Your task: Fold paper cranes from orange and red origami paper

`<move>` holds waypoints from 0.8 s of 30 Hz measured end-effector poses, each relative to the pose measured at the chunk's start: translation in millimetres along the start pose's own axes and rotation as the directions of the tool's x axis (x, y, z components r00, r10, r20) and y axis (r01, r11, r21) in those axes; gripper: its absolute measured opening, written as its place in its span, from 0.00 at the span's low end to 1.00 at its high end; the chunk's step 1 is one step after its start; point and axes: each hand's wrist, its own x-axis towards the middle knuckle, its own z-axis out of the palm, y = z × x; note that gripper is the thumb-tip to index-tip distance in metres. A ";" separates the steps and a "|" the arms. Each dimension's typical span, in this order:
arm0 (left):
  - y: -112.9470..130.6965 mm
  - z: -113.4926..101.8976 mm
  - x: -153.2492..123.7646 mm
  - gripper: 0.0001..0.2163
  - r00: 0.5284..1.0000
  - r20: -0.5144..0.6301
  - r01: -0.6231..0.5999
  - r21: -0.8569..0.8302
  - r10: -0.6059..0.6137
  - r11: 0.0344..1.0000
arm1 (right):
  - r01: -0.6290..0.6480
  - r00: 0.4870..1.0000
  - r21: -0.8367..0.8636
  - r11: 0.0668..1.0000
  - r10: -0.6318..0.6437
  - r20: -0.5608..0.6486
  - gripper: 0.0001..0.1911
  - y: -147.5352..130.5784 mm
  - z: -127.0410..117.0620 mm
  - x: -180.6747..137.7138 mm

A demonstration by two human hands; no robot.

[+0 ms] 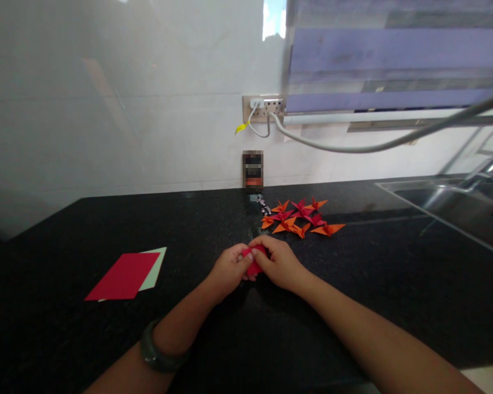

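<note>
My left hand (229, 269) and my right hand (277, 261) meet over the black countertop (353, 284), both pinched on a small folded piece of red paper (254, 267). The fingers of each hand are curled tight round it, and most of the paper is hidden between them. A dark bangle (158, 354) sits on my left wrist. Just beyond my hands lies a cluster of several folded orange and magenta paper figures (302, 217).
A red paper sheet (123, 276) lies on a pale green sheet (156, 268) at the left. A small dark device (253, 169) leans against the tiled wall below a socket strip (263, 108) with a cable. A steel sink (456, 210) is at the right.
</note>
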 end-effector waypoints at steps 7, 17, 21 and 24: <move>-2.8 -0.4 2.3 0.07 1.000 0.006 -0.010 0.003 0.010 1.000 | -0.001 1.000 -0.008 1.000 0.001 0.009 0.08 0.0 -0.1 -0.7; -2.0 -0.2 2.0 0.08 1.000 0.001 -0.009 0.006 0.009 1.000 | 0.002 1.000 -0.001 1.000 -0.002 0.016 0.08 -1.7 -0.5 -1.0; -1.1 0.0 1.1 0.08 1.000 0.004 -0.021 0.017 0.021 1.000 | 0.000 1.000 0.004 1.000 0.000 0.008 0.09 -1.4 -0.2 -1.4; -0.3 -0.1 0.6 0.07 1.000 0.005 -0.017 0.019 0.017 1.000 | 0.001 1.000 -0.009 1.000 0.000 0.010 0.08 -1.5 -0.1 -1.6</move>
